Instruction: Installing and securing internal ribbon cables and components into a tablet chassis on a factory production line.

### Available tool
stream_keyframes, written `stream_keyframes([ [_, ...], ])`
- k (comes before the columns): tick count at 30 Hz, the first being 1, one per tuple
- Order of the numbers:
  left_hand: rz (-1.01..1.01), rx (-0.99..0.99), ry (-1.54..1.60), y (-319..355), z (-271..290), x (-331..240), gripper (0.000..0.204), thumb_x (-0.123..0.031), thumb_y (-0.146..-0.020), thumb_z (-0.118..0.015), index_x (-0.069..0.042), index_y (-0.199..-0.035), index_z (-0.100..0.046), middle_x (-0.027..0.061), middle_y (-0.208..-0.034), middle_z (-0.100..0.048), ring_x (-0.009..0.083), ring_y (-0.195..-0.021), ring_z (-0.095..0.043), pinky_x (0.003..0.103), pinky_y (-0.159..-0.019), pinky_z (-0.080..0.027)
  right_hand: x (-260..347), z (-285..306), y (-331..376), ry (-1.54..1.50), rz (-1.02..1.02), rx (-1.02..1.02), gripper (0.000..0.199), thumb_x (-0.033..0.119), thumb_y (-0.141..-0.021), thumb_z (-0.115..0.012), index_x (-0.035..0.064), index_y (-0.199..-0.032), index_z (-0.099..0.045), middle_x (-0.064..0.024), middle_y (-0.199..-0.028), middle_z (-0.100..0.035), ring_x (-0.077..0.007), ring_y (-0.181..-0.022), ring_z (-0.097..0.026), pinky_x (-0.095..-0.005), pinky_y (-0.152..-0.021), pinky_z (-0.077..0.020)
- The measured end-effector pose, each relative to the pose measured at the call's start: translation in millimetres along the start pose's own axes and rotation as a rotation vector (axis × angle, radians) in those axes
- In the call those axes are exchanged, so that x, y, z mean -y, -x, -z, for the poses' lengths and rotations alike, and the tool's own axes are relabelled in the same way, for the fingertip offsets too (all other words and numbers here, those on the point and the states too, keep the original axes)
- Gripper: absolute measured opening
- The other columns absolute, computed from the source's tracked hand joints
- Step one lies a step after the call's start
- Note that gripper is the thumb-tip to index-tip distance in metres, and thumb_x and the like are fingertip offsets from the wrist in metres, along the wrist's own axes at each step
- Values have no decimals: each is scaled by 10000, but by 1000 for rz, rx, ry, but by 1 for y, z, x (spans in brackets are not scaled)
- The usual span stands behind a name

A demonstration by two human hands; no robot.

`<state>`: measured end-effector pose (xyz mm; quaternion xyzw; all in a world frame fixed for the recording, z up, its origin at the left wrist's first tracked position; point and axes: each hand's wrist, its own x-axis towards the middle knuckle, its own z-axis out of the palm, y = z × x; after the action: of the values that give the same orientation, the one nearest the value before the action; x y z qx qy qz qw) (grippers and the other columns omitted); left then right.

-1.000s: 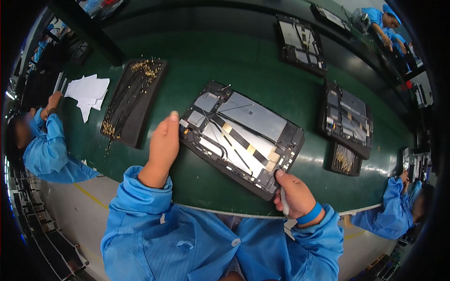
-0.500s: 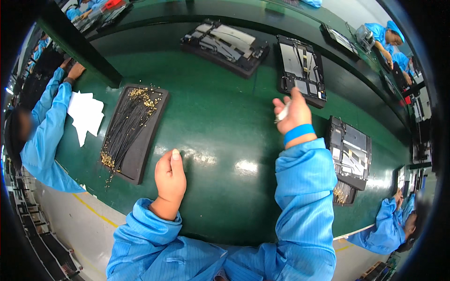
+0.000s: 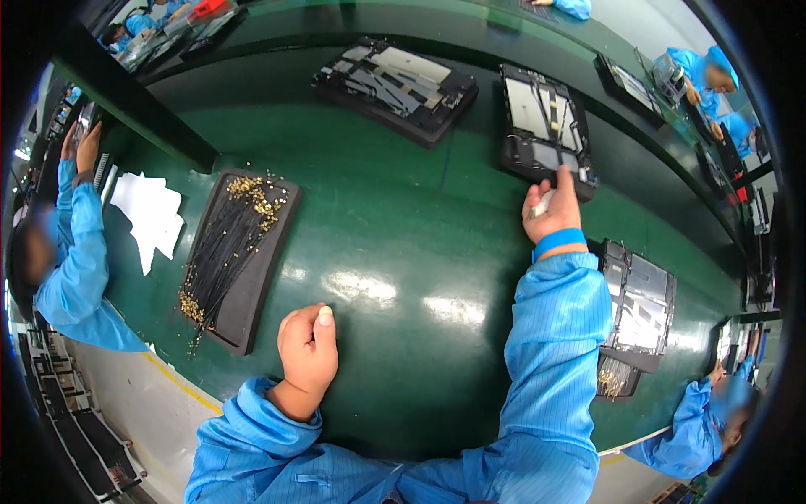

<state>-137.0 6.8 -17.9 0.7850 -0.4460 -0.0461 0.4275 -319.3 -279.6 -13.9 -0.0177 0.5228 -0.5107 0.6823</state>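
1. Reaching toward the upper right of the frame, the right hand (image 3: 554, 210) touches the near edge of an opened tablet chassis (image 3: 546, 130) on its dark tray; its fingers curl around a small pale object I cannot identify.
2. Lower centre, the left hand (image 3: 308, 349) rests on the green surface (image 3: 403, 252), loosely clenched and grasping nothing visible.
3. Left of that hand lies a black foam tray (image 3: 239, 256) of thin cables with gold connectors.
4. Risk, as I judge it: a one-handed pull could tip or drag the chassis off its tray, because the grip sits only at one edge.
5. The long blue sleeve (image 3: 554, 353) might also brush the neighbouring chassis (image 3: 642, 307) at right.
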Motion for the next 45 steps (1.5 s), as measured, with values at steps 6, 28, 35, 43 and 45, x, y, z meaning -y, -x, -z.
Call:
stream_keyframes([
  [6,69,-25,-5,2,2,1,215,-200,-767,-499,8,-773,-553,151,-669,-552,292,-622,-518,355,-585,-407,-58,26,91,139,-275,204,278,428,-724,-537,164,-748,-455,21,-537,-435,-142,-422,-427,-245,-343,-327],
  [28,485,1024,1147,31,80,-55,405,-134,-779,-493,30,-1132,-379,88,-1066,-477,159,-991,-433,285,-865,-329,-142,172,259,1499,-315,1295,395,326,-769,-520,41,-1040,-484,-87,-882,-554,-166,-754,-527,-251,-651,-431],
  [35,768,908,1184,30,40,-44,345,-164,-798,-459,40,-1072,-421,136,-1006,-513,187,-881,-523,295,-768,-422,-157,165,255,1466,-236,1431,413,354,-777,-504,17,-1016,-499,-122,-937,-543,-174,-854,-509,-276,-767,-403],
  [43,164,459,599,-5,-3,-40,326,-214,-801,-471,48,-995,-486,147,-904,-562,214,-810,-544,296,-712,-423,-155,157,252,1531,-74,1460,452,389,-795,-446,5,-1026,-501,-155,-842,-576,-235,-775,-561,-281,-692,-434],
  [45,-192,113,144,-29,-3,-29,282,-207,-789,-485,42,-913,-529,150,-896,-558,269,-789,-530,325,-703,-413,-142,143,257,1549,-468,1268,452,373,-807,-443,9,-1075,-466,-79,-784,-558,-134,-597,-521,-238,-545,-435],
])
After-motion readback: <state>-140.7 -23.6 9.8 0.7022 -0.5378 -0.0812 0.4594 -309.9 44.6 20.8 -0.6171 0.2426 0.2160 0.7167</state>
